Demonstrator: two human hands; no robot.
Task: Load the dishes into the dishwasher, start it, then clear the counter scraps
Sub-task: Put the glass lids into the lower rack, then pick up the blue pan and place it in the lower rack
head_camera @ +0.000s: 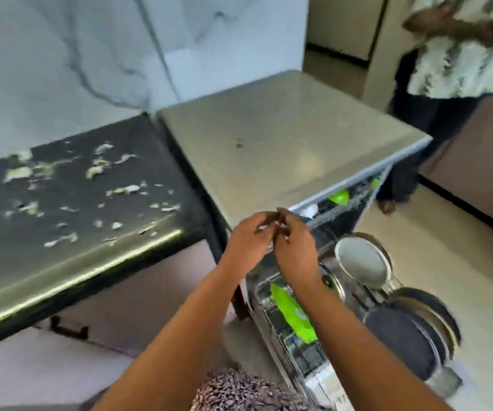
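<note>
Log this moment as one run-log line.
stage: loading | dishwasher: open, rack out | rack: green plate, pots | hands: left hand and right hand together, nothing visibly held | counter: scraps uncleared

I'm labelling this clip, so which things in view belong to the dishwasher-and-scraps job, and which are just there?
Part of the job:
- dishwasher, open
- lower rack, pulled out
- green plate and pans in it
- scraps on the black counter
- left hand and right hand, together, holding nothing clear

Just there:
- marble wall
- a standing person
- floor
</note>
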